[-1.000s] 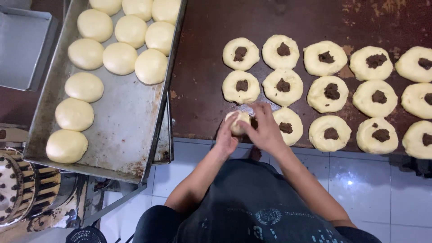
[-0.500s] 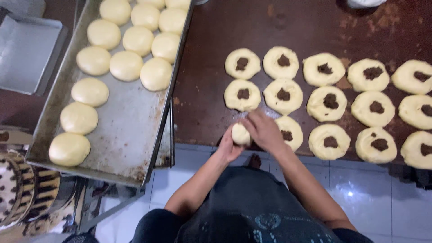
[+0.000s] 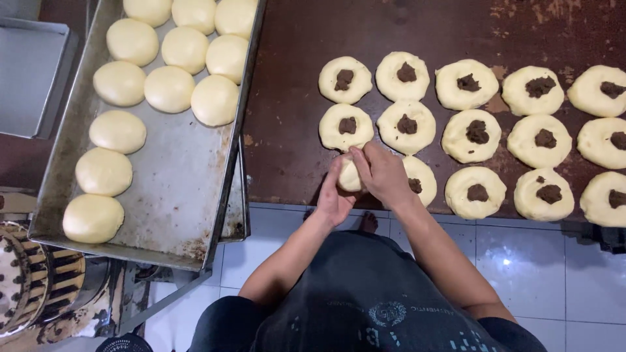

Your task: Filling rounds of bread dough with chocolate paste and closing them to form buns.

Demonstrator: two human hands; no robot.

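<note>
Both hands meet at the near edge of the dark brown worktable (image 3: pixel 293 130), closed around one dough piece (image 3: pixel 349 176); the left hand (image 3: pixel 336 195) cups it from below and from the side, fingers curled together under it, while the right hand (image 3: pixel 385 175) lies over the top, its fingertips (image 3: pixel 358 156) pinching the dough at its upper edge; the piece shows as a small pale lump, roughly round, so it has no clear long axis, and its pinched side faces up and away from the person; whether filling still shows there I cannot tell, since the fingers cover it

Just beside the hands, on the right, lies a flattened dough round (image 3: pixel 420 179) with a dark filling dab, partly hidden by the right hand; more filled rounds (image 3: pixel 473 137) sit in rows across the table — each flat, filling facing up; to the left stands a metal tray (image 3: pixel 169 189) carrying smooth closed dough balls (image 3: pixel 169 88) in rows

Compared with half a second ago, the hands stay at the same spot on the table edge and the piece remains between them; the right hand has shifted further over the dough, so less of the lump is visible
</note>
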